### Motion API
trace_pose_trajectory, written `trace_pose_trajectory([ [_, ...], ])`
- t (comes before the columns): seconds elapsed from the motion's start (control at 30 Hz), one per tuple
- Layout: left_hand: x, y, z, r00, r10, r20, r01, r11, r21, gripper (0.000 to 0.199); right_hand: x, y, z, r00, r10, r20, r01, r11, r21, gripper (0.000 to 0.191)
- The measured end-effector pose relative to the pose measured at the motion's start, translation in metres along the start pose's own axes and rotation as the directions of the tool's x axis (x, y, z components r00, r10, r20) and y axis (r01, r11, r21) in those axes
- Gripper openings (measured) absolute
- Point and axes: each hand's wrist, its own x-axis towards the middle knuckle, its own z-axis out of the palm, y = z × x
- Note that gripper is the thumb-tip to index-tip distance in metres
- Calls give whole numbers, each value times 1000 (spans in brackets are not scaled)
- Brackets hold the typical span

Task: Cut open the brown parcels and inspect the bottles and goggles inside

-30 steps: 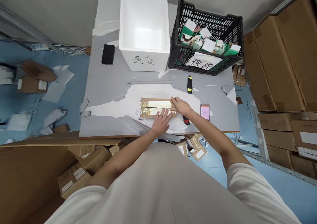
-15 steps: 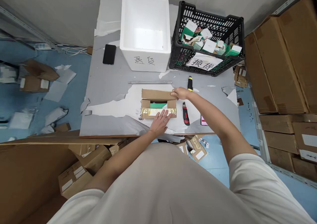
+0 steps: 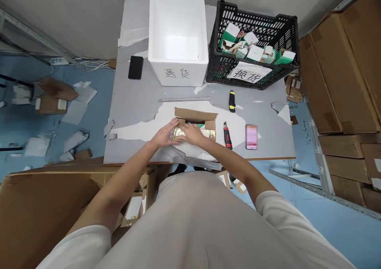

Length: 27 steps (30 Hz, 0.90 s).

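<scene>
A small cardboard box (image 3: 196,114) stands on the table, its back flap raised and gold-coloured tape along its front flap. Inside it a green-and-white carton (image 3: 200,125) shows partly, the rest covered by my hand and the flaps. My left hand (image 3: 164,134) grips the box's left end, fingers over the side and thumb at the front. Reaching across the front flap, my right hand (image 3: 192,134) is closed on the box near its left corner; its fingertips are partly hidden. A red-and-black utility knife (image 3: 228,136) lies to the right of the box.
Behind stand a white foam bin (image 3: 178,72) and a black crate (image 3: 253,80) holding several green-and-white cartons. A yellow-and-black cutter (image 3: 231,101), a black phone (image 3: 135,67) and a pink-screened phone (image 3: 251,137) lie on the table (image 3: 131,102). Cardboard boxes (image 3: 345,74) are stacked at right.
My right hand has left the box's back right corner and moved to its front left. My left hand has shifted from the front flap to the left end. The camera view has shifted slightly.
</scene>
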Motion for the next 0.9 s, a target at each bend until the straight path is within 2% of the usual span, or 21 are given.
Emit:
trace_pose_trajectory([
  [0.1,3,-4,1,1000,10,-24,-11,998,-55,104,25,-18,6,988,144,61,-148,986,75,51],
  [0.17,3,-5,2,999,11,-41,-13,999,-47,101,34,-27,5,980,166,106,-173,983,61,42],
  [0.23,1,-6,3,998,9,-54,-10,1000,-25,94,31,-38,4,982,150,117,-152,988,4,32],
  [0.3,-1,-7,5,998,15,-58,-16,1000,-15,82,15,-50,9,989,129,78,-124,990,-74,29],
  [0.4,-1,-10,5,999,31,-31,-31,1000,-1,73,-26,-59,31,998,60,-14,-61,984,-168,40],
  [0.5,1,-11,-4,996,59,72,-63,996,57,80,-65,-49,61,997,-3,-73,-12,979,-203,47],
  [0.6,2,-6,-22,969,63,237,-102,983,154,87,-85,-28,76,995,-77,-62,66,984,-164,54],
  [0.67,4,3,-34,952,23,304,-99,967,236,86,-86,-13,70,990,-116,-76,110,991,-82,50],
  [0.77,13,23,-37,970,-24,240,-57,944,326,63,-75,11,39,992,-32,-122,34,999,16,47],
  [0.83,25,37,-30,978,20,207,-88,942,323,46,-62,28,12,995,46,-85,-49,998,-29,46],
  [0.9,39,48,-19,964,104,246,-178,937,302,41,-48,42,-11,995,102,5,-99,981,-165,40],
])
